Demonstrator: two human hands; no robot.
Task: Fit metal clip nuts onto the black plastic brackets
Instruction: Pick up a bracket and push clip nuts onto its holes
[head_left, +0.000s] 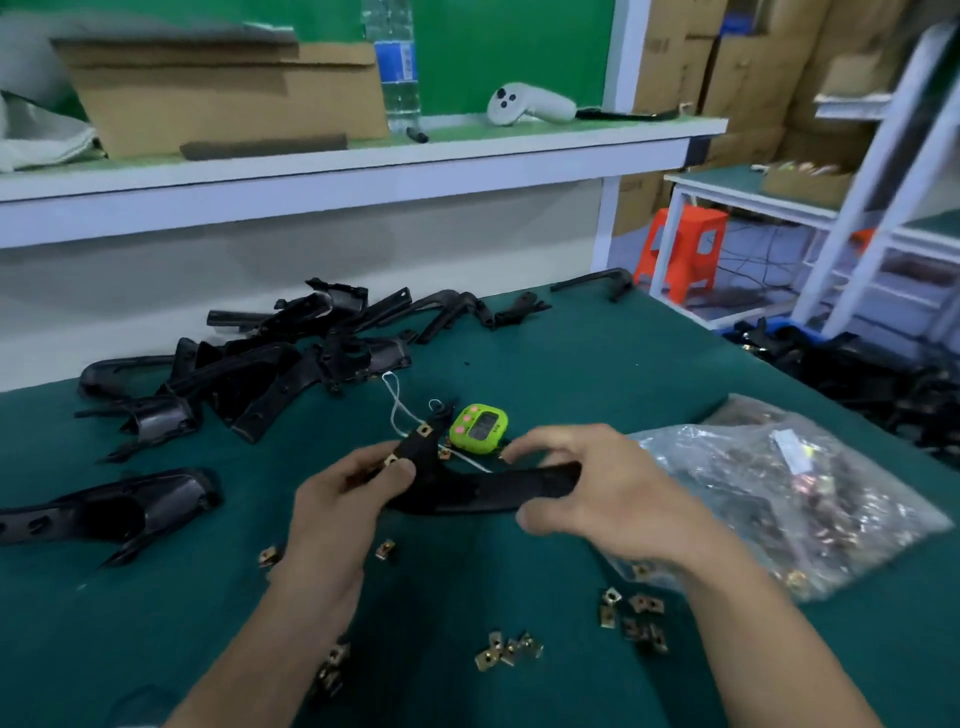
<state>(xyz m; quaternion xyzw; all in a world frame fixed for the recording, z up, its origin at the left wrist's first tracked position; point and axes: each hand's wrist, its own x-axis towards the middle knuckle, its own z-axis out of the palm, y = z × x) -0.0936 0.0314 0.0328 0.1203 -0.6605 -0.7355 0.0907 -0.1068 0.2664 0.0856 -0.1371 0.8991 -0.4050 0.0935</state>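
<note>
Head camera: a person holds a black plastic bracket (483, 491) in both hands just above a green-covered table (571, 364). The left hand (343, 499) grips the bracket's forked end, its thumb beside a fitted brass clip nut (390, 460); a second fitted nut (424, 429) sits further up the same prong. The right hand (597, 493) curls its fingers and thumb round the opposite end. Loose clip nuts (509, 649) lie scattered on the table near both wrists, and a clear bag (779, 493) holding more rests at right. A heap of brackets (260, 364) lies at back left, a single bracket (104, 514) at near left, and a green timer (478, 428) just behind the held part.
</note>
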